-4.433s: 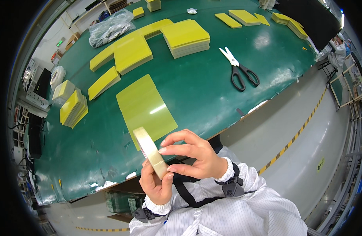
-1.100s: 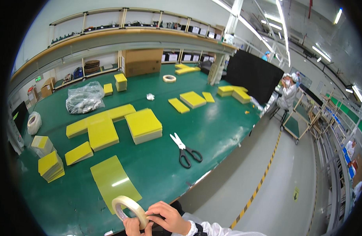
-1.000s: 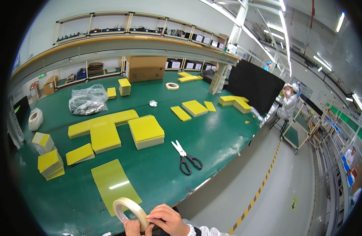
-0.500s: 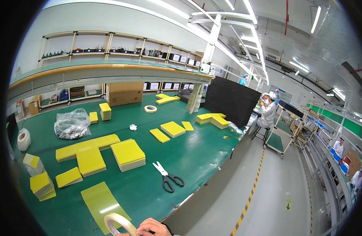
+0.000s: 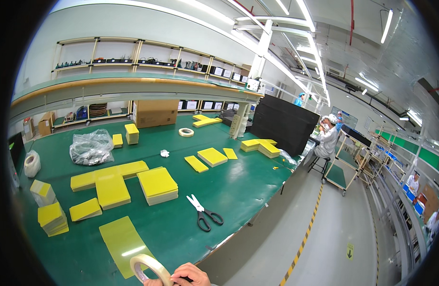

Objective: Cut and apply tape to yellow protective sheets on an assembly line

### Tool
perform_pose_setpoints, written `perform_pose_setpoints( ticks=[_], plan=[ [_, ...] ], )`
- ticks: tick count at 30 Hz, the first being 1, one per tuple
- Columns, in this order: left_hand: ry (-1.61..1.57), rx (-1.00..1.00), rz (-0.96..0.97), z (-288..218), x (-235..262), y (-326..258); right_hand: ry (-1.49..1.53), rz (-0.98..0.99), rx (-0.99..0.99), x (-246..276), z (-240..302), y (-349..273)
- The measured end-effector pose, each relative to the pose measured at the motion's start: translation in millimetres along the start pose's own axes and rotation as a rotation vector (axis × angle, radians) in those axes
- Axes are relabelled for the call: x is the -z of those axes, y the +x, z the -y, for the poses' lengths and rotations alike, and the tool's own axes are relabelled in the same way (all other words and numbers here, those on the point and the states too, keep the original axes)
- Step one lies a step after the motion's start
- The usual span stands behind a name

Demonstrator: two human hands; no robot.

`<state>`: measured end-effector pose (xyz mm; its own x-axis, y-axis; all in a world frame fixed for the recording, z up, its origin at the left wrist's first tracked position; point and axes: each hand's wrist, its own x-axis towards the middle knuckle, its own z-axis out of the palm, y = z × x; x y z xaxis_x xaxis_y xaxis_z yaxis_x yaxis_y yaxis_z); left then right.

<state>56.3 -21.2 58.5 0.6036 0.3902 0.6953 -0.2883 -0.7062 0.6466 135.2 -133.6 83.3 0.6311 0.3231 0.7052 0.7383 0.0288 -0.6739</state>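
Note:
A cream roll of tape (image 5: pixel 152 265) is held up over the near edge of the green bench. My left hand (image 5: pixel 152 282), mostly cut off by the lower edge, grips the roll from below. My right hand (image 5: pixel 191 273) has its fingers bent and pinched at the roll's right side, against the tape. Just beyond the roll lies a thin translucent yellow sheet (image 5: pixel 121 238), flat on the bench. Black-handled scissors (image 5: pixel 205 215) rest farther off with their blades parted. A thick stack of yellow sheets (image 5: pixel 158 183) stands left of the scissors.
More yellow stacks (image 5: pixel 112 189) cover the left and far bench (image 5: pixel 181 248). A plastic bag (image 5: pixel 91 147), a second tape roll (image 5: pixel 186 132) and a cardboard box (image 5: pixel 155 113) are behind them. On the right are an aisle floor (image 5: pixel 276 238), a wheeled rack (image 5: pixel 340 169) and a seated person (image 5: pixel 327 140).
The roll and both hands have shifted slightly right in view, and the right hand shows a little more. The view has turned slightly; things on the bench keep their places.

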Motion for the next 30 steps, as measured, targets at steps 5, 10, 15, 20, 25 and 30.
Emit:
perform_pose_setpoints(
  ticks=[5, 10, 15, 20, 25, 30],
  plan=[
    [-0.001, 0.026, 0.073, 5.3, 0.9, -4.0, 0.095, -0.049, -0.155, -4.9, 0.8, -4.8],
    [-0.008, -0.015, -0.001, 5.3, -0.5, 1.2, 0.030, -0.025, -0.078, -8.7, -7.9, -1.9],
    [0.011, 0.007, 0.004, 12.1, 0.3, -0.9, -0.010, -0.023, 0.011, -14.2, -10.9, 1.0],
    [-0.013, -0.021, -0.015, 16.6, 0.1, -0.3, -0.014, -0.025, -0.035, -18.5, -15.8, -4.5],
    [-0.001, -0.010, 0.003, 15.7, 4.2, 3.4, -0.031, -0.012, -0.051, -22.1, -17.3, -5.0],
    [-0.009, -0.010, 0.012, 19.0, 4.6, 3.3, -0.027, -0.019, -0.049, -25.3, -19.7, -4.2]
  ],
)
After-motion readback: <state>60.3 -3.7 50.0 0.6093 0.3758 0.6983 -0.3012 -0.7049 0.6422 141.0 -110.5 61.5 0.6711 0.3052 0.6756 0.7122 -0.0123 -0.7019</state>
